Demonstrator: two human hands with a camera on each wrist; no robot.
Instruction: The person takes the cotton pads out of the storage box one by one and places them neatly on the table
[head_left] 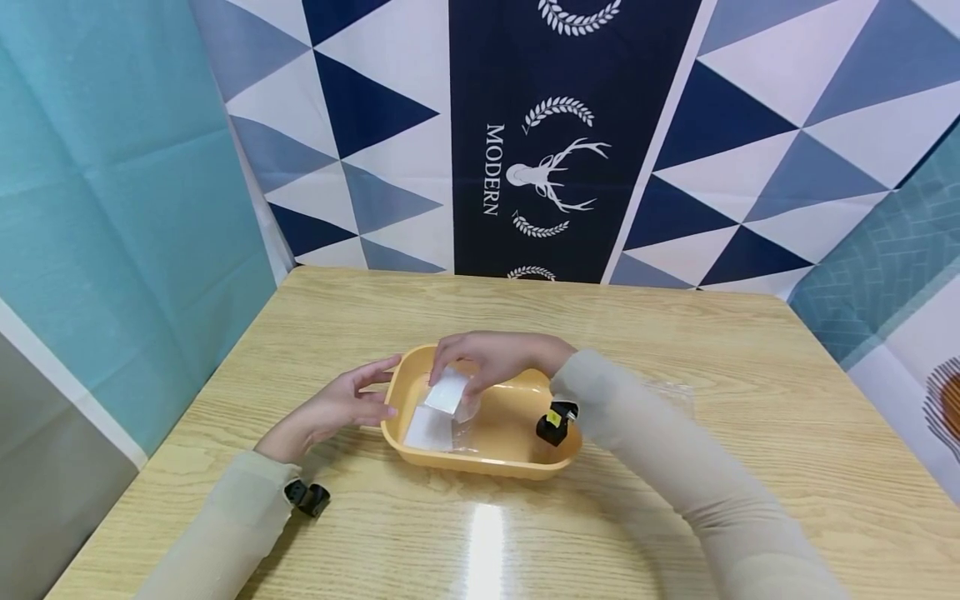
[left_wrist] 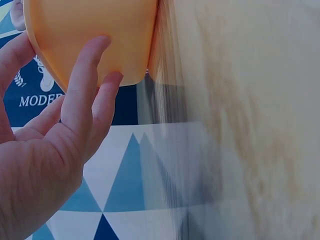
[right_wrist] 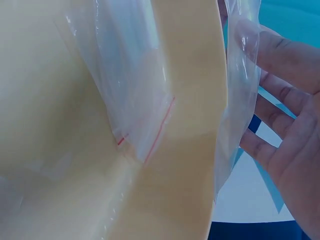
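Note:
A yellow-orange plastic basin (head_left: 487, 465) sits on the table. My left hand (head_left: 347, 406) is at its left end; in the left wrist view its straight, spread fingers (left_wrist: 80, 90) touch the outer wall. Over the left part of the basin, my right hand (head_left: 491, 358) pinches a clear plastic bag with a white, flat packet (head_left: 447, 392) in it. Below that, another white packet (head_left: 427, 431) lies in the basin. In the right wrist view, clear zip bags (right_wrist: 132, 85) with red seal lines lie inside, while the held bag (right_wrist: 240, 95) hangs near the basin's wall.
Some clear plastic (head_left: 675, 393) lies on the wooden table (head_left: 390, 542) to the right, partly behind my right sleeve. A patterned cloth (head_left: 390, 108) hangs behind the table's far edge. Small black cameras sit at both wrists.

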